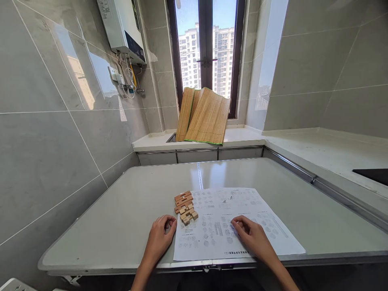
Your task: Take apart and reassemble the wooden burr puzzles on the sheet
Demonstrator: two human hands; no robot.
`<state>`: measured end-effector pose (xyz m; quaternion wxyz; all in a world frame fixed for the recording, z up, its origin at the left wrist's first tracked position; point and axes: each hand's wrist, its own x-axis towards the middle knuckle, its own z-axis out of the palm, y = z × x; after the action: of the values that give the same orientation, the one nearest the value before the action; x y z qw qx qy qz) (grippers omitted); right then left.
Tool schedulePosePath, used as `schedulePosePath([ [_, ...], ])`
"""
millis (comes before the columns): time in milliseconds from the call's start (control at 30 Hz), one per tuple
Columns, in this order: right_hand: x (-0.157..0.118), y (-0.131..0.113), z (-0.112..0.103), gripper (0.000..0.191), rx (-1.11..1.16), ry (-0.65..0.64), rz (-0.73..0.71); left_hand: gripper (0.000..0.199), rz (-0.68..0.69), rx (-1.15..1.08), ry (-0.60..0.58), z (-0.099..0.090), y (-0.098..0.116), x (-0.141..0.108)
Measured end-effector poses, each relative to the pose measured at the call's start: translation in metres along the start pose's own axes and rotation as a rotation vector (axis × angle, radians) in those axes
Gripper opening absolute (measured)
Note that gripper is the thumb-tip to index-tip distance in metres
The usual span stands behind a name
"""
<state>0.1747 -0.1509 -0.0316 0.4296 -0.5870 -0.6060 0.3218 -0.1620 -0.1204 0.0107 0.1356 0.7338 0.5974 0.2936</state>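
Note:
A large white sheet (218, 242) printed with rows of small diagrams lies flat on the table. Several notched wooden puzzle pieces (183, 202) are lined up along its upper left edge, some darker brown, some paler. My left hand (160, 236) rests at the sheet's left edge, just below the pieces and apart from them; its fingers are curled, thumb and forefinger together, with nothing seen in them. On the right part of the sheet lies my right hand (252, 235), fingers loosely bent together and touching the paper, no object visible in its grasp.
The pale folding table (127, 210) has a seam down its middle. Behind it, a bamboo mat (207, 115) leans on the white counter (242, 133) before the window. A black flat item (372, 174) lies on the right counter. A water heater (123, 30) hangs at upper left.

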Motion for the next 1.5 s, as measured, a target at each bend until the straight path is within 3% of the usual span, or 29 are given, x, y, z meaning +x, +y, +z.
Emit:
schedulePosePath([
  [633, 0.0012, -0.0012, 0.0000, 0.050, 0.003, 0.032, -0.009, 0.035, -0.017, -0.025, 0.014, -0.0002, 0.0026, 0.0005],
  [1500, -0.0003, 0.0004, 0.0005, 0.042, -0.007, 0.001, 0.003, 0.034, -0.009, -0.004, 0.014, -0.0012, 0.0026, -0.0010],
])
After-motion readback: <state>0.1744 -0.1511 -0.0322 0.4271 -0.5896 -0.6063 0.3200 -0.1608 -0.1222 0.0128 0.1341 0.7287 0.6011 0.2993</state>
